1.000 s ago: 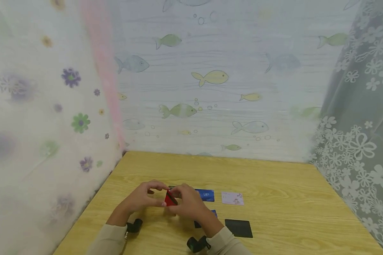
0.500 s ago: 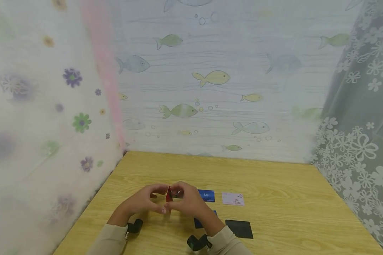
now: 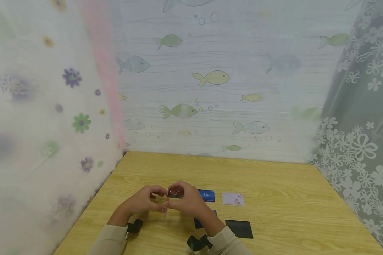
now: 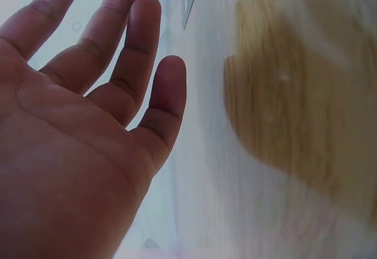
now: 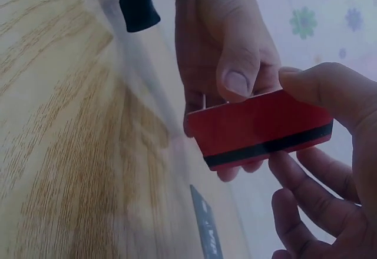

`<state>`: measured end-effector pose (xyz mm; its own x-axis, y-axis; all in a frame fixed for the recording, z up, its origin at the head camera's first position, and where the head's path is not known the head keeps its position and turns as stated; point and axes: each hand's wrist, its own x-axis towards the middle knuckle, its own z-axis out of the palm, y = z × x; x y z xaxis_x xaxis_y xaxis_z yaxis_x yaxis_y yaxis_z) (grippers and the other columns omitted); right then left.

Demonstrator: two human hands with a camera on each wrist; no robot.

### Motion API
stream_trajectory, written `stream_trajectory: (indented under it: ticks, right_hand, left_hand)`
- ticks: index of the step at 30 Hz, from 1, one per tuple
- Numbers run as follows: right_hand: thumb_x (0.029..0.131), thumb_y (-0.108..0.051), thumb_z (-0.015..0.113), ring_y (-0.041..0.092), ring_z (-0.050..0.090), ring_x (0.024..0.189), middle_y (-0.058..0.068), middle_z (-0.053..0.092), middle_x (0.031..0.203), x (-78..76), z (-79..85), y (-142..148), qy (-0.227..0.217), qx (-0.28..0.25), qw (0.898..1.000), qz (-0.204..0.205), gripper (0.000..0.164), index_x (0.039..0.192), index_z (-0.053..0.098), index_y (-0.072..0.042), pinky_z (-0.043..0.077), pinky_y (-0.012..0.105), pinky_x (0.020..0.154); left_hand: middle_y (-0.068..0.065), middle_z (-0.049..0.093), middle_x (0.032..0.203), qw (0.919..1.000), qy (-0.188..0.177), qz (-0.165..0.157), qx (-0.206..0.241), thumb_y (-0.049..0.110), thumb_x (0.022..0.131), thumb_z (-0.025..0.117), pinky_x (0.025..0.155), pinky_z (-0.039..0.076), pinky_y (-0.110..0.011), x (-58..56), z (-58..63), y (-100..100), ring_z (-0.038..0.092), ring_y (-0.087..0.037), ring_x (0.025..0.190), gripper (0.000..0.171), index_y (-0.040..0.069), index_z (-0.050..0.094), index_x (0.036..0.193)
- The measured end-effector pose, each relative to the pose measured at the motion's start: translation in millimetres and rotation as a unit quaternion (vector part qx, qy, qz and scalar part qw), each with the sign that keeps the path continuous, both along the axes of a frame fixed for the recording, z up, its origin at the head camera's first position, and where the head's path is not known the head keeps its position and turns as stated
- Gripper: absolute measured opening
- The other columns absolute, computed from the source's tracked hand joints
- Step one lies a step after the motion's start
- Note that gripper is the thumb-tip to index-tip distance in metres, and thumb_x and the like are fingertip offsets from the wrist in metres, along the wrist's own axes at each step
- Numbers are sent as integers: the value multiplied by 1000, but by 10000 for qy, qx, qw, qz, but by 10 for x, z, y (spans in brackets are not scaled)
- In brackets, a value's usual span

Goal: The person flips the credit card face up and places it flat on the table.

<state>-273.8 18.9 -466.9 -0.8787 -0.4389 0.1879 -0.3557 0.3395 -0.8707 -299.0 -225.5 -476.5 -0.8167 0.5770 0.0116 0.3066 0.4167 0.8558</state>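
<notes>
A red card with a black stripe (image 5: 262, 130) is held up between my two hands, its striped face showing in the right wrist view. In the head view it stands nearly edge-on (image 3: 168, 193). My right hand (image 3: 189, 203) pinches one end, thumb on the upper edge and fingertips at the lower. My left hand (image 3: 140, 201) grips the other part, its thumb (image 5: 237, 82) at the upper edge and fingertips showing under the lower one. The remaining left fingers (image 4: 141, 59) spread loosely in the left wrist view, where the red card is out of frame.
On the wooden table (image 3: 284, 209) lie a blue VIP card (image 3: 207, 195), a pale pink card (image 3: 233, 199) and a black card (image 3: 239, 229). A dark blue card (image 3: 199, 223) is partly covered by my right wrist. Another dark card (image 3: 177, 194) shows behind my right hand.
The red card has turned in my fingers from showing its red striped face to nearly edge-on in the head view. Both hands stay in almost the same place.
</notes>
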Motion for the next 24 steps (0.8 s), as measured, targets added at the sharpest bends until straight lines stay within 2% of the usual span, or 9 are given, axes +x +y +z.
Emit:
stream_trajectory:
  ticks: [3, 7, 11, 15, 18, 24]
  right_hand:
    - [87, -43, 83, 30, 66, 111, -5, 69, 114, -12, -12, 20, -15, 11, 10000, 15, 47, 124, 65, -21, 55, 34, 90]
    - [85, -45, 85, 27, 65, 112, -8, 68, 114, -21, -21, 58, -67, 98, 9999, -71, 46, 120, 65, -25, 55, 36, 90]
    - [85, -43, 85, 26, 66, 111, -8, 67, 114, -26, -28, 101, -92, 184, 9997, -105, 50, 124, 66, -19, 55, 38, 89]
    - [85, -41, 85, 20, 66, 105, -6, 67, 113, -23, -37, 145, -48, 276, 9996, -77, 48, 121, 66, -17, 55, 36, 85]
    - [83, -43, 86, 14, 65, 103, -10, 67, 111, -21, -53, 176, 1, 457, 9989, -127, 42, 115, 66, -23, 55, 34, 85]
    - [81, -48, 85, 19, 66, 108, -10, 66, 115, -22, -71, 238, 208, 895, 9954, -276, 43, 113, 68, -26, 55, 38, 87]
  left_hand:
    - [-5, 64, 137, 10000, 45, -26, -15, 31, 88, 83, 105, 48, -53, 6, 7, -2, 55, -31, 130, 45, 18, 69, 128]
    - [-2, 64, 137, 9998, 140, -8, -109, 33, 88, 82, 106, 43, -60, 0, 7, -5, 53, -30, 131, 39, 24, 71, 124]
    - [1, 65, 134, 9998, 175, 10, -113, 33, 88, 82, 106, 42, -62, -12, -4, -9, 54, -29, 129, 34, 27, 71, 120]
    - [-4, 65, 133, 9998, 205, -79, -34, 30, 89, 83, 105, 43, -61, -16, -18, -5, 54, -30, 127, 32, 23, 71, 118]
    - [-10, 64, 134, 9996, 250, -144, -30, 29, 89, 83, 105, 42, -62, -3, -16, 6, 53, -31, 127, 33, 20, 70, 117]
    - [-14, 64, 133, 9989, 449, -55, -116, 30, 86, 84, 107, 39, -64, 22, -14, 22, 53, -31, 127, 37, 16, 69, 116]
